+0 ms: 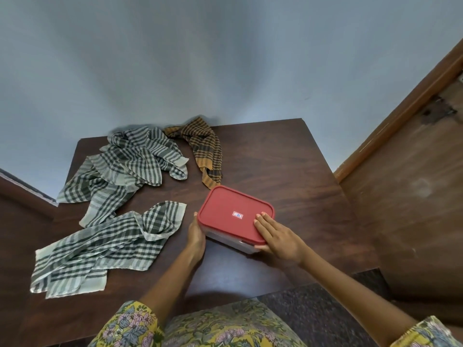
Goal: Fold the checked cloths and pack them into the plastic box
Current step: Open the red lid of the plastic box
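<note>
A clear plastic box with a red lid [231, 209] sits on the dark wooden table [288, 171], lid on. My left hand [196, 235] presses flat against the box's left side. My right hand [274, 235] lies on the lid's near right corner, fingers straight on top, thumb hidden at the edge. A crumpled green checked cloth [100, 249] lies at the near left. More green checked cloth [125, 164] is heaped at the far left. An orange and black checked cloth [203, 146] trails from the back edge down to the box.
The table stands against a blue-grey wall [200, 58]. A wooden door and frame [413, 159] rise at the right. Bare tabletop shows to the right of the box and behind it. My floral-print lap [220, 326] is at the near edge.
</note>
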### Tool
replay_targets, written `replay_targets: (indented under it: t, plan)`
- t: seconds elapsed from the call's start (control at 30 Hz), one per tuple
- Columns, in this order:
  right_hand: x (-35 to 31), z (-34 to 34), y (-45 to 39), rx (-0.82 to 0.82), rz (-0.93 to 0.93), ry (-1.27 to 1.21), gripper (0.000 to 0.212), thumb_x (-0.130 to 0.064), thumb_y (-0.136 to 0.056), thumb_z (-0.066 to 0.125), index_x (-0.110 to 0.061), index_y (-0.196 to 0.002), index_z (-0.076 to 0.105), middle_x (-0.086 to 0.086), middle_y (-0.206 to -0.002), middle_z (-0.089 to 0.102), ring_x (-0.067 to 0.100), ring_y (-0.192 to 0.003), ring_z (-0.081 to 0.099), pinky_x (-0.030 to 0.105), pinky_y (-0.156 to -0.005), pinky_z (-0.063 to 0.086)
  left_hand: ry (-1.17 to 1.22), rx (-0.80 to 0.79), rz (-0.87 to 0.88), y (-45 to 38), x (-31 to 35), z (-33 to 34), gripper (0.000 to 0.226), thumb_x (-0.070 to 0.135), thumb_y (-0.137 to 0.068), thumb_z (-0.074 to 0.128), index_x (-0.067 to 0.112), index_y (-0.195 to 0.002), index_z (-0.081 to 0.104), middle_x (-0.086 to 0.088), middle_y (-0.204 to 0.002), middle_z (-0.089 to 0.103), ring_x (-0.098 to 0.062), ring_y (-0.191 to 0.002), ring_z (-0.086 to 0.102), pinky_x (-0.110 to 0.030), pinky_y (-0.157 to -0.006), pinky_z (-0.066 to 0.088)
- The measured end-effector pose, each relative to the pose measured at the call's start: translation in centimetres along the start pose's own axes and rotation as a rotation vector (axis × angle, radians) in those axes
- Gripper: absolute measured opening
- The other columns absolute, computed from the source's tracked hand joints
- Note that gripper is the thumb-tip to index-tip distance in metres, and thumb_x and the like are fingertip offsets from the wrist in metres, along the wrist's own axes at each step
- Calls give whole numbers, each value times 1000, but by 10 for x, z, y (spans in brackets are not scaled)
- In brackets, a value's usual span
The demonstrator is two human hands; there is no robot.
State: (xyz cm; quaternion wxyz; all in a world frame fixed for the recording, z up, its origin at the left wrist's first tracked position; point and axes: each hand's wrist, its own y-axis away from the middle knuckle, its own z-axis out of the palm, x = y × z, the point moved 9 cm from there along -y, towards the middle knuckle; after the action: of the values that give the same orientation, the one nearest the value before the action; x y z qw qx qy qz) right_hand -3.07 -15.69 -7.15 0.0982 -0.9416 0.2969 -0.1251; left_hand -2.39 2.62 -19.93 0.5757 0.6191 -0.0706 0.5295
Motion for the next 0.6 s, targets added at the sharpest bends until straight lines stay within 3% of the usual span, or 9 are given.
replay_targets:
  t: [0.13, 0.23, 0.3, 0.33, 0.4, 0.43, 0.5, 0.6]
  plan:
    - [4, -11, -7, 81, 53, -79, 78, -45, -99, 10, 3, -95, 72, 15, -99, 73, 27, -92, 71, 31, -72, 58, -64, 9, 20, 1, 8, -1, 45, 30, -104, 27, 3, -115, 62, -6, -98, 67, -21, -91, 63, -29, -76, 49]
    - [23, -30, -8, 256, 221, -307, 60, -40, -100, 28, 2, -93, 70, 13, -90, 74, 24, -79, 72, 29, -69, 56, -96, 9, 10, -2, 6, -4, 47, 33, -103, 28, 4, -116, 63, -9, -96, 69, -16, -80, 64, -31, -80, 48]
    - [56, -34, -2, 380, 598, -676, 28, -19, -97, 47, -5, -85, 68, -1, -70, 71, 13, -61, 67, 23, -63, 51, -102, 36, -9, -4, 5, -6, 52, 35, -103, 27, -2, -119, 60, -14, -99, 67, -16, -76, 62, -29, -72, 50]
    - [72, -26, 6, 444, 849, -856, 23, -11, -96, 48, -8, -80, 64, -9, -57, 65, 2, -50, 60, 16, -56, 46, -131, 42, -21, -3, 4, -4, 53, 35, -102, 28, -4, -119, 60, -17, -103, 67, -17, -76, 62, -29, -68, 49]
    - [97, -15, 24, 612, 1242, -986, 27, -15, -100, 40, -7, -81, 57, -9, -50, 62, -7, -39, 55, 6, -44, 39, -197, 33, -34, 2, 5, 8, 53, 38, -102, 29, -2, -125, 56, -21, -122, 61, -24, -92, 63, -33, -79, 52]
    - [107, -9, 30, 678, 1361, -1048, 32, -22, -101, 37, -3, -86, 58, -3, -62, 66, -5, -42, 60, 6, -40, 39, -211, 56, -34, 6, 6, 14, 55, 40, -101, 28, 1, -132, 50, -19, -133, 54, -28, -109, 59, -38, -93, 49]
    - [124, 7, 45, 754, 1532, -1176, 40, -31, -100, 39, 4, -101, 57, 13, -88, 64, 4, -51, 66, 11, -38, 43, -209, 169, -4, 19, 9, 20, 62, 47, -100, 22, 6, -145, 31, -14, -150, 35, -29, -136, 38, -42, -114, 31]
    - [141, 34, 79, 832, 1680, -1305, 40, -26, -97, 49, 10, -114, 54, 16, -101, 59, 13, -55, 68, 17, -43, 52, -285, 236, 33, 39, -3, 33, 76, 52, -94, 40, 8, -150, 12, -15, -155, 23, -32, -141, 28, -46, -116, 25]
